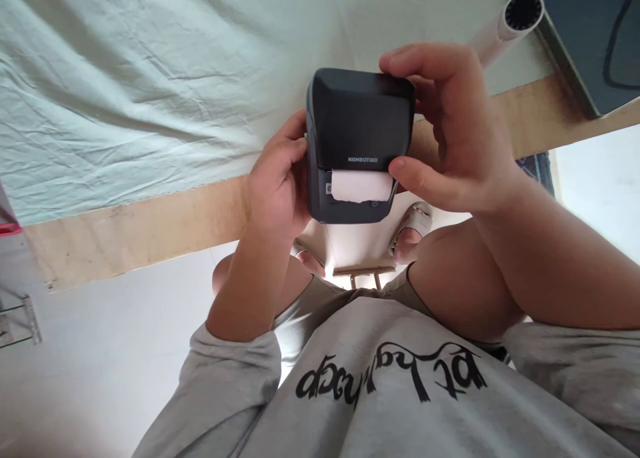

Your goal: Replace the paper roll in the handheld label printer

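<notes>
A dark label printer (pixel 365 121) marked NIIMBOT is held up in front of me, near the table's front edge. From its slot hangs a short strip of white label paper (pixel 361 185) with an uneven lower end. My left hand (pixel 280 178) grips the printer's left side, its fingers partly hidden behind the body. On the opposite side, my right hand (pixel 450 121) spans the printer's edge: the thumb rests at the lid's lower right corner, near the paper, and the index finger at the upper right corner.
A wrinkled pale green cloth (pixel 150 91) covers the table, whose wooden edge (pixel 145 235) shows. At the upper right stand a white cylinder (pixel 520 18) with a dark hollow end and a dark flat panel (pixel 590 38). A metal rack (pixel 20 321) is at far left. My legs are below.
</notes>
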`<state>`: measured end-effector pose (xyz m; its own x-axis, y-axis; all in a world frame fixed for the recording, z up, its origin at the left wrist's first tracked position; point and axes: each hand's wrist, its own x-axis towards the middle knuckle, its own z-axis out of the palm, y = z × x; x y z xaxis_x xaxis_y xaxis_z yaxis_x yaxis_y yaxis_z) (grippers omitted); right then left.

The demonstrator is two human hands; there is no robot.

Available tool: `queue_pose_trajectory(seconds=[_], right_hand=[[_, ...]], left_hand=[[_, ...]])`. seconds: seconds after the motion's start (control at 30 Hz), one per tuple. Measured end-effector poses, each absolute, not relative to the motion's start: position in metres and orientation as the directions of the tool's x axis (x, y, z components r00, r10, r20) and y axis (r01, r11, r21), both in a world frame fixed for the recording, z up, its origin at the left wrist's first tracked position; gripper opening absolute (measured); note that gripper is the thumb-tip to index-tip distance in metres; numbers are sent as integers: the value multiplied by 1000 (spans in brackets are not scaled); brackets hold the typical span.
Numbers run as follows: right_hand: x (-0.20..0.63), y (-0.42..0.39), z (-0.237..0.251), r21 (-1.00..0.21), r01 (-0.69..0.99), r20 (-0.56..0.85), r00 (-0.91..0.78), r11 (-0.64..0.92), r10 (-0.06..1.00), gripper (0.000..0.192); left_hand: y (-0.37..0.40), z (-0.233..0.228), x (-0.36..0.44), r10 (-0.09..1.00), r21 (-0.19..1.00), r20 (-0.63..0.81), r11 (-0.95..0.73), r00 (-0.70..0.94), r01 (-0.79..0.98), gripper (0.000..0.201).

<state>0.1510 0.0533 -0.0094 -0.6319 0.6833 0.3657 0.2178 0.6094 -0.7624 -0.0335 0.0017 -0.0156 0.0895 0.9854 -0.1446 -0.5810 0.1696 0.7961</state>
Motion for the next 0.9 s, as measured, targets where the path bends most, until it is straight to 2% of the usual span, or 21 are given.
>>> queue_pose_trajectory(seconds=[0.1, 0.17, 0.23, 0.3, 0.37, 0.43, 0.53, 0.67, 0.73, 0.8, 0.9], right_hand=[[153, 55, -6, -716, 227, 373, -675, 660, 637, 65], [154, 55, -4, -668, 276, 410, -638, 691, 652, 63], [154, 54, -1, -602, 357, 509, -517, 714, 688, 57], [154, 51, 1, -592, 402, 599, -362, 699, 714, 47], [154, 49, 1, -590, 457, 627, -259, 665, 734, 30], [153, 47, 0, -515, 588, 651, -205, 624, 731, 17], [152, 48, -3, -400, 691, 675, -222, 602, 704, 13], [150, 53, -3, -352, 629, 714, -299, 693, 633, 9], [148, 52, 0, -365, 619, 670, -343, 695, 658, 8], [145, 48, 4, -390, 639, 570, -398, 663, 719, 11], [140, 41, 13, -331, 736, 380, -469, 591, 797, 22]], left_hand=[[1, -13, -32, 987, 779, -144, 154, 65, -607, 21], [1, -10, -30, 988, 774, -138, 150, 68, -615, 22], [1, -8, -27, 987, 782, -142, 157, 72, -603, 22], [0, -8, -24, 986, 805, -154, 167, 71, -570, 19], [-1, -9, -22, 984, 831, -169, 176, 63, -528, 20], [-1, -11, -21, 982, 852, -185, 184, 48, -491, 19], [-1, -12, -21, 977, 860, -210, 196, 25, -471, 20], [0, -12, -21, 979, 847, -200, 195, 42, -495, 23], [0, -13, -22, 981, 853, -183, 187, 57, -487, 25], [-1, -14, -24, 982, 867, -170, 187, 78, -462, 25], [-1, -17, -27, 983, 889, -129, 173, 130, -424, 23]])
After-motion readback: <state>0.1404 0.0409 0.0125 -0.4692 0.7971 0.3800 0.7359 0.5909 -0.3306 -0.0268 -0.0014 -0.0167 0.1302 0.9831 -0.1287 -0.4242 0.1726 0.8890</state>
